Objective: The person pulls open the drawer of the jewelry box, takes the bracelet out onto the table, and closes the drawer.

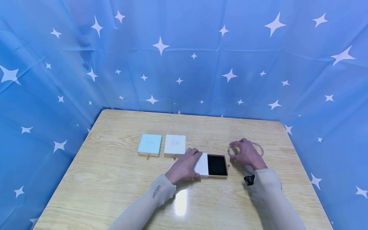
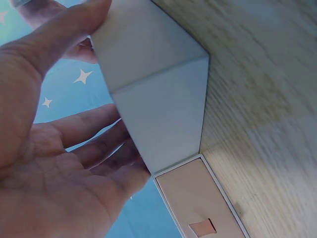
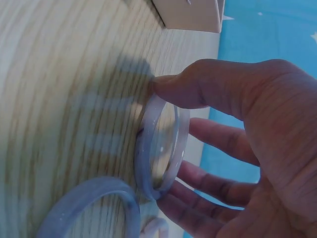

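My left hand holds the white sleeve of a jewelry box, thumb at the near side and fingers over the far side. Its drawer is slid out to the right, showing a black padded insert with nothing on it. To the right of the drawer, my right hand pinches a pale lavender bangle between thumb and fingers, tilted up on edge in the right wrist view. A second bangle and a third bangle lie by that hand, partly hidden by it.
A light-blue box and a closed white box stand side by side at the left, each with a small ribbon tab. The wooden table meets a blue star-patterned curtain at the back and sides.
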`<state>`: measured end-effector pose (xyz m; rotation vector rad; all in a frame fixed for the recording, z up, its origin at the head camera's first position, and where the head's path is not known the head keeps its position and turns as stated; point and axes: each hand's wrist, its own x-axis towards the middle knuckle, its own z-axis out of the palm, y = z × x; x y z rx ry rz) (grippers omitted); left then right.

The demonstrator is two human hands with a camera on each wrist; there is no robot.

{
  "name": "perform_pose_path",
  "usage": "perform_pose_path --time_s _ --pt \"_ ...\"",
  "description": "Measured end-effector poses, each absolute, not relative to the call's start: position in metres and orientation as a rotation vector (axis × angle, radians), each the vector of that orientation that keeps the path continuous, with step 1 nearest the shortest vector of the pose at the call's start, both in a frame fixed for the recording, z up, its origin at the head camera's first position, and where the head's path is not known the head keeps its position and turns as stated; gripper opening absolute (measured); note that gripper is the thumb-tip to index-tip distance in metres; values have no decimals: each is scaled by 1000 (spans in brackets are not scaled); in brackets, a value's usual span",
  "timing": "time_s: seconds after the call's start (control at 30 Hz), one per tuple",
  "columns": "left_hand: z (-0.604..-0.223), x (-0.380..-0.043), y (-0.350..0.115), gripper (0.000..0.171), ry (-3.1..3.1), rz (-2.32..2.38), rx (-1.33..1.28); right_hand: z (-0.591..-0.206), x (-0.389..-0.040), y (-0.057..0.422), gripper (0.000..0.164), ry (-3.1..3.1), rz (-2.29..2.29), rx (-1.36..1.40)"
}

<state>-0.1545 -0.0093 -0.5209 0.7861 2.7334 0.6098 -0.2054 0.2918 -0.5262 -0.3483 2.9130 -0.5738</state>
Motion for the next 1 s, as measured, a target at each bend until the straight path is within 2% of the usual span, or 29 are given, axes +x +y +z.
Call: perform_pose_path --time_s 1.0 --pt "-523 -155 -10 99 2739 626 808 -523 -202 293 61 2910 -639 -381"
